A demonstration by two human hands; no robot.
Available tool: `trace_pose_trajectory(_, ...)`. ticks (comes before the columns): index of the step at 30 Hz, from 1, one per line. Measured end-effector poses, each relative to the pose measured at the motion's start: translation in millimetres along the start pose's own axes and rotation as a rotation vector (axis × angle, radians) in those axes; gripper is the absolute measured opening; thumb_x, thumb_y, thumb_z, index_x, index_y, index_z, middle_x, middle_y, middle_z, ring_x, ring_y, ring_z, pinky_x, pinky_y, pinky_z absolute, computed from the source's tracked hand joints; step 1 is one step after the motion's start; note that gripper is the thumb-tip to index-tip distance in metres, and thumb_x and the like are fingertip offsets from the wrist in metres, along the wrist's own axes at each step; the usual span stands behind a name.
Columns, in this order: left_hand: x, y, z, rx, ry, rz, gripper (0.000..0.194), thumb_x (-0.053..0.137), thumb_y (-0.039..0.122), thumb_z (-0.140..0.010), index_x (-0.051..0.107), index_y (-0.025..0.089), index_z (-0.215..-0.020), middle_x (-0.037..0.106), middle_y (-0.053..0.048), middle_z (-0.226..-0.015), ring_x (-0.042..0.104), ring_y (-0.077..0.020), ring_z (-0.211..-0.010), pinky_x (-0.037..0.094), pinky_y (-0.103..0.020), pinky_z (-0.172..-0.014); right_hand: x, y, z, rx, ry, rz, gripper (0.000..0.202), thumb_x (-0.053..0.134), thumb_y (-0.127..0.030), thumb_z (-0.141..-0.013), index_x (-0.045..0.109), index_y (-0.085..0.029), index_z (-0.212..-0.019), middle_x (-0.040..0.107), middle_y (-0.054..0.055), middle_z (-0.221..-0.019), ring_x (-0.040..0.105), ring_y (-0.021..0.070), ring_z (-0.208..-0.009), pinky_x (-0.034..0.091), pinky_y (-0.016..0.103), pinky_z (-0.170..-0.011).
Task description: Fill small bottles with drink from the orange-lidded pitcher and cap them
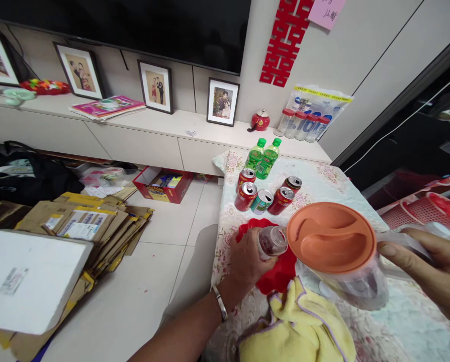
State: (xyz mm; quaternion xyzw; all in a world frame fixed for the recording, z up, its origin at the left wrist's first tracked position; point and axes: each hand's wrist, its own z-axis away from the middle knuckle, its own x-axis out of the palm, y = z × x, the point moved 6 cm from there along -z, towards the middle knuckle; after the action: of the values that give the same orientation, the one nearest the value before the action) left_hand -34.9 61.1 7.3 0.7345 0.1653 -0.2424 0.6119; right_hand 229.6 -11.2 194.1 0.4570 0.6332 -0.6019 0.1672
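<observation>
My right hand grips the handle of a clear plastic jug with an orange lid, held tilted above the table. My left hand, a silver bangle on its wrist, holds a small clear bottle whose open mouth points at the jug's spout. Under the bottle lies a red dish. A yellow cloth is bunched at the near table edge, just below both hands.
Several drink cans and two green bottles stand on the floral-covered table beyond my hands. Flattened cardboard and a white foam board cover the floor at left. A low cabinet carries framed photos.
</observation>
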Motion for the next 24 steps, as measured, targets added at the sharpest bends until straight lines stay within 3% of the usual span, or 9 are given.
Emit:
trace_pose_trajectory(8,-0.5,1.1,0.3,-0.006,-0.009,0.007,0.056,0.086,0.030,-0.068,0.059,0.025,-0.117,0.079,-0.011,-0.119,0.074,-0.0379,-0.114,0.051,-0.061,-0.108,-1.1,5.2,-0.1,-0.016,-0.009,0.030,0.040,0.079,-0.069,-0.074,0.081,-0.030,-0.085,0.073,-0.002,-0.078,0.054,0.0170,-0.062,0.039,0.027,-0.048)
trace_pose_trajectory(12,-0.5,0.8,-0.2,-0.001,0.000,-0.005,0.057,0.087,0.030,-0.067,0.059,0.025,-0.116,0.079,-0.010,-0.116,0.074,-0.0380,-0.113,0.051,-0.061,-0.109,-0.4,5.0,-0.1,0.000,0.007,-0.009,0.039,0.080,-0.068,-0.075,0.080,-0.030,-0.084,0.069,-0.004,-0.074,0.048,0.0142,-0.058,0.037,0.026,-0.048)
trace_pose_trajectory(17,0.0,0.3,1.1,0.024,0.039,-0.009,0.055,0.085,0.030,-0.067,0.060,0.025,-0.116,0.079,-0.008,-0.112,0.076,-0.0356,-0.106,0.059,-0.053,-0.096,0.4,9.5,1.5,0.028,-0.018,-0.029,0.037,0.082,-0.064,-0.075,0.081,-0.030,-0.088,0.074,-0.003,-0.082,0.058,0.0175,-0.068,0.039,0.026,-0.050)
trace_pose_trajectory(20,0.5,0.0,2.3,0.034,0.049,-0.001,0.054,0.085,0.031,-0.068,0.061,0.026,-0.116,0.079,-0.007,-0.111,0.076,-0.0342,-0.102,0.060,-0.051,-0.091,-1.3,8.6,1.9,0.014,-0.004,-0.014,0.037,0.082,-0.064,-0.075,0.082,-0.031,-0.089,0.075,-0.004,-0.083,0.055,0.0164,-0.065,0.039,0.026,-0.050)
trace_pose_trajectory(24,1.1,-0.7,2.0,0.039,0.049,0.002,0.057,0.087,0.030,-0.067,0.061,0.025,-0.117,0.079,-0.008,-0.116,0.075,-0.0361,-0.110,0.056,-0.056,-0.101,-3.2,5.4,1.7,0.015,0.009,-0.021,0.039,0.082,-0.067,-0.074,0.082,-0.030,-0.088,0.074,-0.004,-0.079,0.052,0.0149,-0.060,0.039,0.026,-0.049)
